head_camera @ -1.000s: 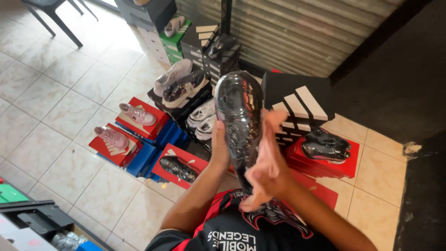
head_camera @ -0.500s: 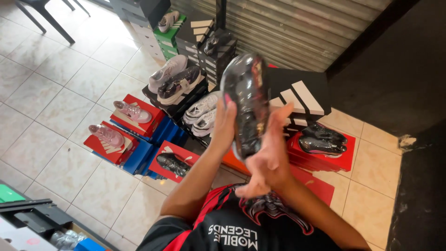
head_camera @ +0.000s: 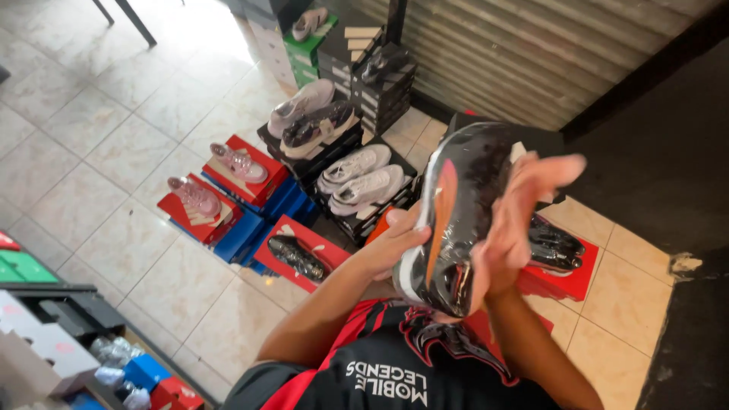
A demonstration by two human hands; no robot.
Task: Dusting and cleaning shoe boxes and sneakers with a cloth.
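Observation:
I hold a dark shoe wrapped in clear plastic film [head_camera: 456,220] up in front of me, sole side showing with an orange stripe. My left hand [head_camera: 391,247] grips its left edge near the heel. On the shoe's right side my right hand [head_camera: 516,216] lies flat, fingers stretched upward over the film. Below both arms is my black and red shirt [head_camera: 395,368].
On the tiled floor stand stacked shoe boxes with shoes on top: pink pairs on red boxes [head_camera: 228,178], a dark shoe on a red box [head_camera: 296,254], white sneakers [head_camera: 361,175], grey ones on black boxes [head_camera: 311,121], black shoes [head_camera: 558,247]. A metal shutter [head_camera: 524,53] closes the back. A shelf with boxes [head_camera: 61,342] is at lower left.
The wrapped shoe has tilted and moved right and closer to me. My right hand slid up from its lower end and now lies flat along its side.

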